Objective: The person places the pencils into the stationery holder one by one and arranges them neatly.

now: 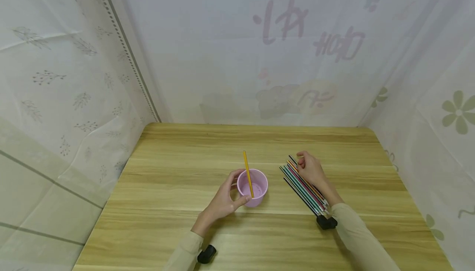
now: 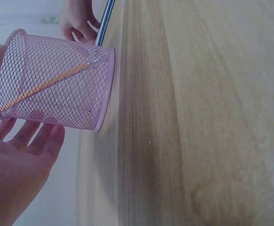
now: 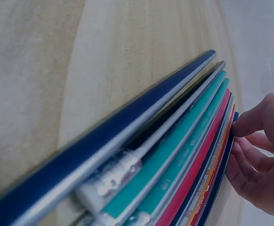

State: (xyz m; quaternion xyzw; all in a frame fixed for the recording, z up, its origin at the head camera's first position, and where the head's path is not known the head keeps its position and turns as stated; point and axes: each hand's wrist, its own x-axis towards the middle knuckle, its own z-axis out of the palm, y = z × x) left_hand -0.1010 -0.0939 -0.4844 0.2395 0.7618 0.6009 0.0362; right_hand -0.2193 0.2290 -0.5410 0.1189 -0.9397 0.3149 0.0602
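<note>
A pink mesh pencil cup [image 1: 256, 202] stands upright on the table, and one yellow pencil [image 1: 246, 168] leans inside it with its end above the rim. My left hand [image 1: 222, 201] grips the cup from the left, thumb at the near rim and fingers round the far side. To the right lies a row of pencils [image 1: 302, 186] in dark blue, green, red and yellow, side by side at a slant. My right hand [image 1: 311, 171] is at the row's right edge, where thumb and fingers pinch a dark blue pencil [image 3: 218, 176] near its far end.
The wood-grain table [image 1: 167, 172] carries the cup and the pencils. White printed curtains [image 1: 208, 48] hang behind it and on both sides. A black wrist device [image 1: 326, 222] sits by the right cuff, close over the pencils' near ends; another [image 1: 206, 254] is by the left cuff.
</note>
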